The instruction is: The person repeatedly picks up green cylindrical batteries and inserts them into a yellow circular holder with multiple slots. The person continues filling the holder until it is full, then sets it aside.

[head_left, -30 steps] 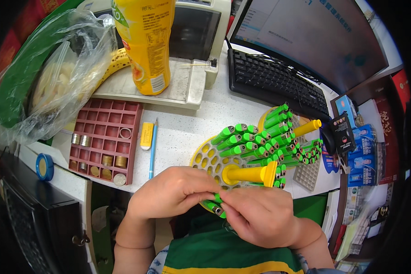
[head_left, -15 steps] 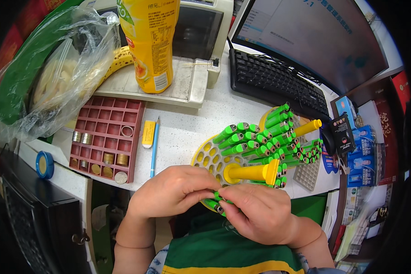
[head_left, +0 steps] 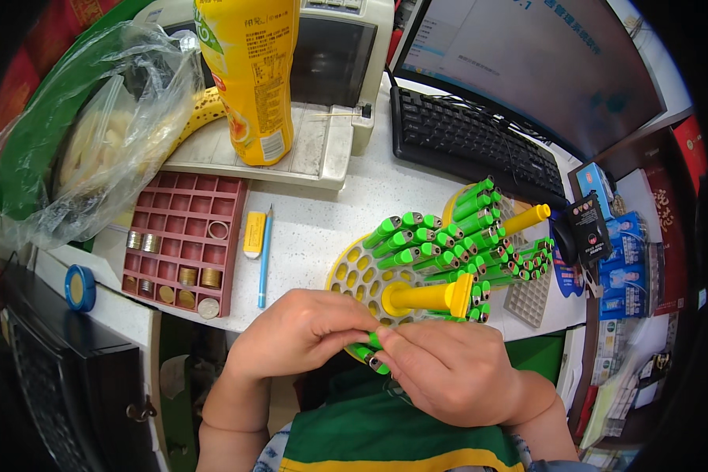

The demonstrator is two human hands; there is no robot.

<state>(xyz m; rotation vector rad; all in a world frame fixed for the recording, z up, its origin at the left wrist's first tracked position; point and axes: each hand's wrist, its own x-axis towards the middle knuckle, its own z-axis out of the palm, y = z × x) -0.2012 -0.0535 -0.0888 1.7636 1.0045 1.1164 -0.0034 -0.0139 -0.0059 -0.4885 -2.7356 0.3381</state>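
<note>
A green lighter (head_left: 367,359) is lying pinched between the fingertips of both hands, just in front of the near rim of a round yellow display rack (head_left: 359,275) at the counter's edge. The left hand (head_left: 300,332) is curling its thumb and forefinger closed on the lighter's one end, while the right hand (head_left: 448,370) is clamping its fingertips on the other, the two hands touching over it. Directly beyond the fingers, the rack is holding many more green lighters (head_left: 440,244) slotted into its holes and fanning away to the right, while the holes nearest the left fingers are standing empty; a yellow centre post (head_left: 429,297) is jutting out just above the right fingers. A second yellow rack (head_left: 527,219) behind it is carrying further lighters. To the left of the left fingers, well apart, a dark red coin tray (head_left: 185,236) is sitting with coins in its nearer compartments and some stacks at its left side; between tray and rack a small yellow eraser-like block (head_left: 253,234) and a blue pen (head_left: 264,256) are lying side by side. Farther from the fingers a tall yellow drink bottle (head_left: 250,71) is standing on a beige cash register (head_left: 322,118), a clear plastic bag (head_left: 94,141) with pale contents is bulging at the far left, and a black keyboard (head_left: 472,141) is resting below a monitor (head_left: 543,55). Everything is resting on a white speckled counter (head_left: 322,220), with a blue tape roll (head_left: 79,287) on a lower ledge.
</note>
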